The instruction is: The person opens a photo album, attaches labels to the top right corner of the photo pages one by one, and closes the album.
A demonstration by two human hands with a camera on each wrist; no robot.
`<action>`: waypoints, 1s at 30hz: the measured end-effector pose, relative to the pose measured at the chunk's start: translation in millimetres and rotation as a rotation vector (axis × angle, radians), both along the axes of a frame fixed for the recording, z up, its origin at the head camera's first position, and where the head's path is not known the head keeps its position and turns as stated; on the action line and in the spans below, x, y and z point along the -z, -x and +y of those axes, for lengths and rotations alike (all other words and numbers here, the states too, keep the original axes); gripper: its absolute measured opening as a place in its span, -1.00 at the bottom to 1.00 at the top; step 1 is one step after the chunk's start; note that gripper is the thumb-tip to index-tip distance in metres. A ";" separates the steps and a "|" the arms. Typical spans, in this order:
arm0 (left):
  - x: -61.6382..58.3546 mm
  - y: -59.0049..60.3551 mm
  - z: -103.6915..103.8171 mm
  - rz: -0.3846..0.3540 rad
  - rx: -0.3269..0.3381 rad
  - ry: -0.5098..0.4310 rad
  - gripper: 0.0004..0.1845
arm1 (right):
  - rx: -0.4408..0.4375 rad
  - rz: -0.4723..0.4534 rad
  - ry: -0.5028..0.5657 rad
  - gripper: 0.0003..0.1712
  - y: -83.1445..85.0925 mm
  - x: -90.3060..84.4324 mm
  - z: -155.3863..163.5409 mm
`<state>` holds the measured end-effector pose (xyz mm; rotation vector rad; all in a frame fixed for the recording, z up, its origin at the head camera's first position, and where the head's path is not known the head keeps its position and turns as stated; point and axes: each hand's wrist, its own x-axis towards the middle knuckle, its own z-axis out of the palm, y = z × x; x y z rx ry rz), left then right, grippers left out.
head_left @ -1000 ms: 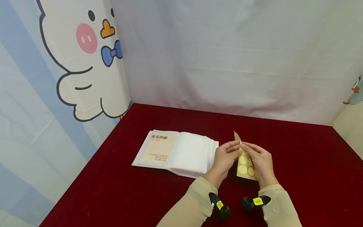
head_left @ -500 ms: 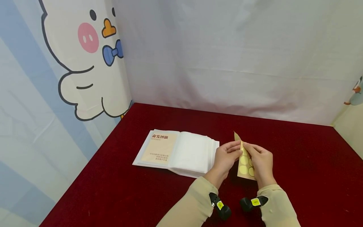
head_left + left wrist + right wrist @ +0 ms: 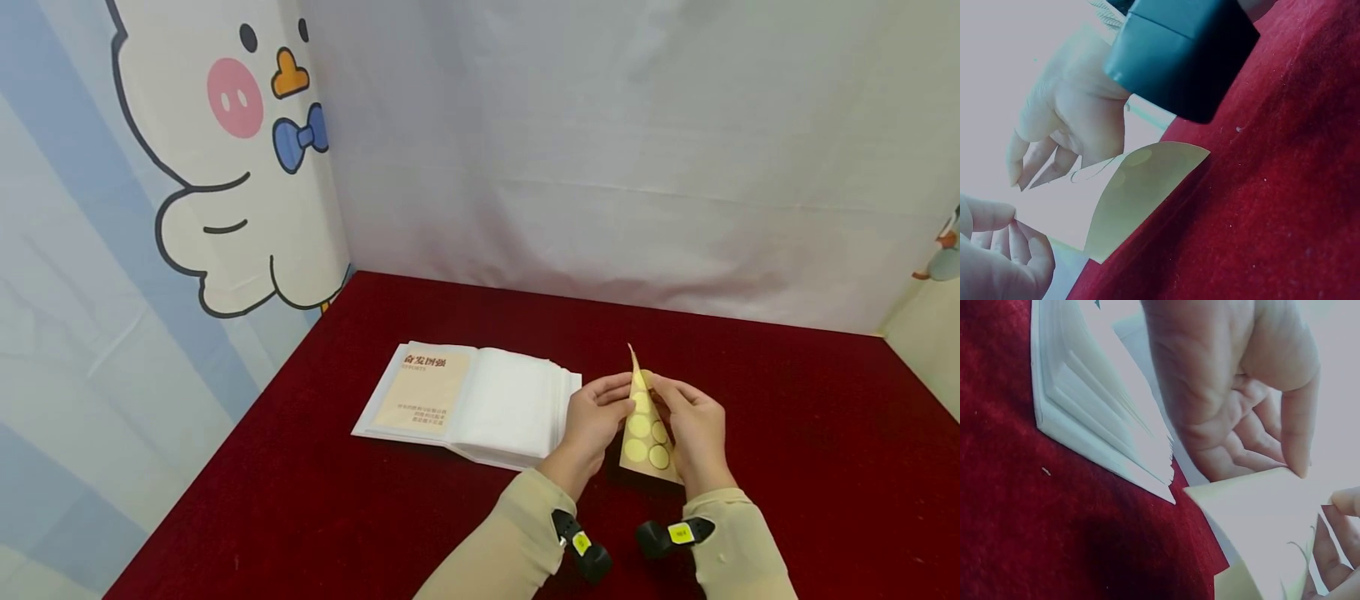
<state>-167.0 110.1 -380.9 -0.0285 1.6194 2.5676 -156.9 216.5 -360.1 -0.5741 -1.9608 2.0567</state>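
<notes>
Head view: open album (image 3: 465, 404) on desk (image 3: 787, 433), just left of hands.
Sheet (image 3: 643, 429): upright, long axis vertical, tip up.
Fingers: left hand (image 3: 592, 417) and right hand (image 3: 693, 429) pinch sheet's top.

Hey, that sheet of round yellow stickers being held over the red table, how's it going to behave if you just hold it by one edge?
The sticker sheet is probably floppy: it already curves between the left hand and right hand. It looks thin and light, so it likely flutters or slides easily. Its backing bows in the left wrist view, so a firm pinch may crease it.
</notes>
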 end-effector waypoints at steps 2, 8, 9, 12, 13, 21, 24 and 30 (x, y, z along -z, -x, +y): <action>1.1 0.7 -0.2 -0.010 -0.008 -0.001 -0.68 | 0.000 0.011 0.000 -0.91 -0.3 -1.7 0.3; 2.7 0.9 -2.8 -0.055 -0.046 0.015 -0.66 | 0.030 -0.003 0.014 -0.92 -0.4 -5.6 1.4; 2.8 0.6 -3.3 -0.063 -0.051 0.024 -0.66 | 0.038 -0.009 0.019 -0.91 -0.4 -5.8 1.5; 2.2 -0.4 -4.9 -0.082 -0.073 0.057 -0.64 | 0.052 -0.017 0.000 -0.92 -0.8 -6.0 1.4; 2.3 -0.6 -5.3 -0.085 -0.077 0.071 -0.64 | 0.054 -0.003 0.002 -0.93 -0.9 -5.7 1.7; 6.1 -0.6 -5.7 -0.149 -0.103 0.183 -0.58 | 0.059 0.044 0.000 -0.86 -0.9 -8.6 0.1; 9.0 -0.8 -5.9 -0.156 -0.104 0.230 -0.57 | 0.063 0.047 0.009 -0.85 -2.0 -10.2 -0.3; 12.0 -2.1 -6.5 -0.163 -0.124 0.302 -0.59 | 0.046 0.037 0.005 -0.91 -1.5 -6.1 2.3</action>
